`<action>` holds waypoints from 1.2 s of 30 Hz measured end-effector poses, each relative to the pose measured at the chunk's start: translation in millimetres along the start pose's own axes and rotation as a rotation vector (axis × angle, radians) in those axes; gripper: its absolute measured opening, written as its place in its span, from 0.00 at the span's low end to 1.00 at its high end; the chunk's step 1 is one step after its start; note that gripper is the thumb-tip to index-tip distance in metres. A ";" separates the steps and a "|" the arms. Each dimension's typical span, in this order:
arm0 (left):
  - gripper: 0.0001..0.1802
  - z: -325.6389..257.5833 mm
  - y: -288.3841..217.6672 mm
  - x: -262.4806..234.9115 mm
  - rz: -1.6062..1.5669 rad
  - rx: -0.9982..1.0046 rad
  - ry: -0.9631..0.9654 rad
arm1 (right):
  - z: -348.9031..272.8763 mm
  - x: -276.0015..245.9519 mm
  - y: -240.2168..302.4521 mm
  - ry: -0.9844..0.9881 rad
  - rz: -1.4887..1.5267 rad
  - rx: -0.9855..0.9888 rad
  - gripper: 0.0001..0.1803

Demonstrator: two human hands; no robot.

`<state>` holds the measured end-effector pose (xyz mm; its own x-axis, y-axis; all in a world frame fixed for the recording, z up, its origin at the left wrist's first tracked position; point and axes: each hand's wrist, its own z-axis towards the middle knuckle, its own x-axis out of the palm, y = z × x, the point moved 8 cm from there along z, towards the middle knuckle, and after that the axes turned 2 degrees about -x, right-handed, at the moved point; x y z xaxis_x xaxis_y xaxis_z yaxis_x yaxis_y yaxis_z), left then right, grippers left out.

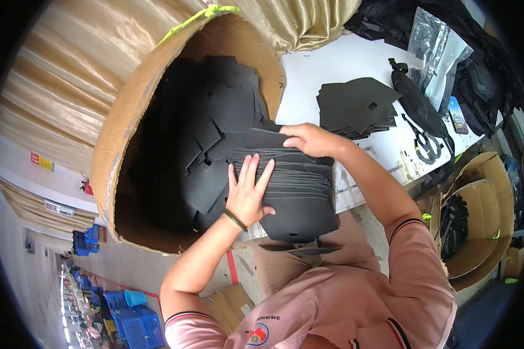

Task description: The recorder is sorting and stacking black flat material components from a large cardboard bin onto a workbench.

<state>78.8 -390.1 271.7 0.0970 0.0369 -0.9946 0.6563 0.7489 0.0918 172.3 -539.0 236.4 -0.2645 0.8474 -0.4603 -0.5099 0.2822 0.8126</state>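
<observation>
A thick stack of black foam sheets rests against my front, over the edge of a big cardboard box. My left hand lies flat on the stack's left side with fingers spread; a green band circles its wrist. My right hand curls over the stack's far top edge and grips it. Inside the box lie several more loose black foam sheets.
A white table to the right carries a second pile of black foam pieces, a black strap bag and clear plastic bags. Open cardboard boxes stand at the right. Blue crates sit on the floor lower left.
</observation>
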 end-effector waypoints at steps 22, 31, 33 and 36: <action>0.63 -0.5 -5.1 -28.6 -0.092 0.139 0.054 | -0.3 51.4 22.9 0.413 0.302 0.299 0.26; 0.69 -13.3 -4.4 -24.2 -0.157 0.157 0.052 | -82.6 46.4 115.3 0.114 -0.692 0.005 0.47; 0.68 -28.3 0.4 -23.6 -0.131 0.099 0.069 | -89.4 47.0 102.7 0.089 -0.720 0.012 0.46; 0.69 -37.8 -2.8 -22.2 -0.079 0.095 0.015 | -109.3 39.1 107.6 -0.031 -0.544 -0.019 0.40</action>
<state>46.6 -368.0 291.7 0.0314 -0.0091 -0.9995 0.7294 0.6838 0.0167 17.6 -524.7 266.8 0.0656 0.5943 -0.8016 -0.5810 0.6759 0.4535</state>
